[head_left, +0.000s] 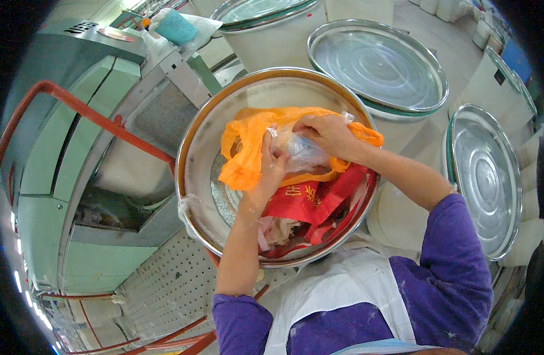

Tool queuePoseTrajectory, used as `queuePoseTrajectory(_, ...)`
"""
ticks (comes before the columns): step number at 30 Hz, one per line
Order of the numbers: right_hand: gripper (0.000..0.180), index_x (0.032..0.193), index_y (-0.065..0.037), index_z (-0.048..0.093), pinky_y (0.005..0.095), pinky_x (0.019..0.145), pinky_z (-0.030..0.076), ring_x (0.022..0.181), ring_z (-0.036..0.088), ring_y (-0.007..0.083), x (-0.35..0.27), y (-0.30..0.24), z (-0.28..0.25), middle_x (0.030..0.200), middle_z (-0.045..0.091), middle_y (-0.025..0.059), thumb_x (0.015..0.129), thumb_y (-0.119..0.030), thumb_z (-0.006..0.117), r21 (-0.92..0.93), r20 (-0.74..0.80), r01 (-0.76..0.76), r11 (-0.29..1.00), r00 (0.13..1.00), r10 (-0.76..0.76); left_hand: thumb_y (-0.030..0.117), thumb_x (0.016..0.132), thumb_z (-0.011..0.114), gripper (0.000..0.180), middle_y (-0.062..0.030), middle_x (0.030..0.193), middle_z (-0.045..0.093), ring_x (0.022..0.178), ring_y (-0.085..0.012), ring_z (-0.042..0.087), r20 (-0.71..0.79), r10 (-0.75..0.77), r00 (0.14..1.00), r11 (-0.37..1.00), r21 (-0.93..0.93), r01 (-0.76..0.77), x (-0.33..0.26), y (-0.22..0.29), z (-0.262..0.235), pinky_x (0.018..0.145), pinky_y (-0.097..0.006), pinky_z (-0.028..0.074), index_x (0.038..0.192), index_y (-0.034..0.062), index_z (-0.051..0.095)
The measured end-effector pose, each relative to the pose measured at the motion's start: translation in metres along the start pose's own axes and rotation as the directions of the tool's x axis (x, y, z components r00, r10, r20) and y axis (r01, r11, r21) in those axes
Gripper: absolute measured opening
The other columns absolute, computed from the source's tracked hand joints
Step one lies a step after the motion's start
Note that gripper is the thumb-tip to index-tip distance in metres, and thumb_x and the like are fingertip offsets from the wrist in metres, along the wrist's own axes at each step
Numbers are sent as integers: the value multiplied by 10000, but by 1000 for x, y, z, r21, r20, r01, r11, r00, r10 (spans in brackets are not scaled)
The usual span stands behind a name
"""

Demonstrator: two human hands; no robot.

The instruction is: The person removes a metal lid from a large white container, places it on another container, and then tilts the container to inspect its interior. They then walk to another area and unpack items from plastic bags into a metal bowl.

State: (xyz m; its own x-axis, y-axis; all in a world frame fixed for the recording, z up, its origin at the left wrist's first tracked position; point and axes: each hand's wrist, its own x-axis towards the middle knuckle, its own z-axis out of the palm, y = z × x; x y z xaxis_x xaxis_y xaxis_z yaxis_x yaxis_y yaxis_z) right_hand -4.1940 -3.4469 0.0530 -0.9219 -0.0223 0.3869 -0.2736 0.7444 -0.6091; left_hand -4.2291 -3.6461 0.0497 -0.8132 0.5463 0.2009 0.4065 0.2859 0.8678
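An orange plastic bag (242, 139) lies with its mouth spread inside a round, metal-rimmed can (210, 100) in front of me. Inside it is a crumpled clear plastic bag (307, 157); I cannot make out its contents. My left hand (271, 165) pinches the clear bag's near-left edge. Opposite, my right hand (326, 136) has its fingers curled onto the clear bag's far side. A red cloth-like bag (301, 204) with yellow markings sits in the can, nearer to me. Some pale crumpled material (279, 229) shows beside it.
Green machinery (47, 231) with a bent red rail (76, 103) stands at the left. More white cans with round metal tops (378, 65) stand beyond and to the right (488, 177). A perforated panel (159, 290) lies low at the left. A blue-green cone (176, 26) rests at the far left.
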Motion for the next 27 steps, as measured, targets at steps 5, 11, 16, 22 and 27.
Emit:
queuePoseTrajectory(5, 187, 978, -74, 691, 397, 770, 519, 841, 677, 309, 1, -1, 7, 918, 703, 135, 889, -215, 607, 59, 14, 51, 997, 999, -52, 52, 830, 697, 617, -74, 1034, 606, 882, -157, 585, -112, 126, 986, 991, 66, -119, 4, -37, 7, 840, -291, 474, 1391, 61, 441)
queuePoseTrajectory(11, 227, 992, -43, 683, 392, 795, 530, 868, 681, 313, -4, -1, 1, 923, 704, 156, 838, -209, 667, 112, 83, -99, 989, 993, 90, 68, 794, 716, 650, -56, 1024, 622, 793, -154, 547, -184, 326, 927, 911, 322, -256, 11, -63, -3, 787, -302, 473, 1391, 43, 459)
queuePoseTrajectory(16, 315, 1000, 12, 673, 420, 836, 539, 893, 682, 351, -13, 1, -2, 917, 697, 210, 747, -168, 725, -358, 300, -51, 932, 939, 167, 50, 768, 708, 646, -62, 993, 632, 777, -161, 565, -158, 595, 788, 701, 582, -413, 12, -46, -11, 757, -308, 479, 1377, 64, 491)
queuePoseTrajectory(22, 217, 916, 31, 694, 464, 795, 548, 851, 691, 360, 0, 1, 0, 882, 693, 231, 728, -77, 686, -472, 442, 16, 881, 870, 221, 29, 715, 759, 734, -41, 870, 650, 801, -180, 614, -191, 290, 938, 911, 354, -210, 7, -12, -2, 760, -323, 495, 1386, 73, 464)
queuePoseTrajectory(27, 186, 903, -11, 712, 469, 737, 552, 782, 690, 369, 13, -17, 12, 854, 697, 217, 731, -44, 649, -227, 185, 103, 968, 981, -61, 75, 714, 781, 825, -151, 1100, 640, 948, -311, 653, 2, 452, 892, 756, 531, -384, 3, -9, 7, 836, -365, 506, 1437, 78, 385)
